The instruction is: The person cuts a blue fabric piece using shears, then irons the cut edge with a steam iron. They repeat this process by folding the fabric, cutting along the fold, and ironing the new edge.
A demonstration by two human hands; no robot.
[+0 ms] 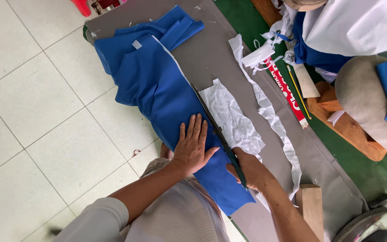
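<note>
Right hand [252, 172] grips the scissors [216, 130], closed round the handles. Left hand [192, 145] lies open, flat on blue fabric [157, 89] just left of the blades. Blades and fabric edge run away from the person, white paper [234, 121] alongside on grey table [211, 54].

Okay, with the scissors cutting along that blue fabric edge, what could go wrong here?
1. The left hand lies flat on the blue fabric right beside the scissors, so its fingertips could get nicked.
2. The fabric is bunched and folded farther up the table, so the cut line may drift.
3. The crumpled white paper beside the blades, by the right hand, could snag them.
</note>
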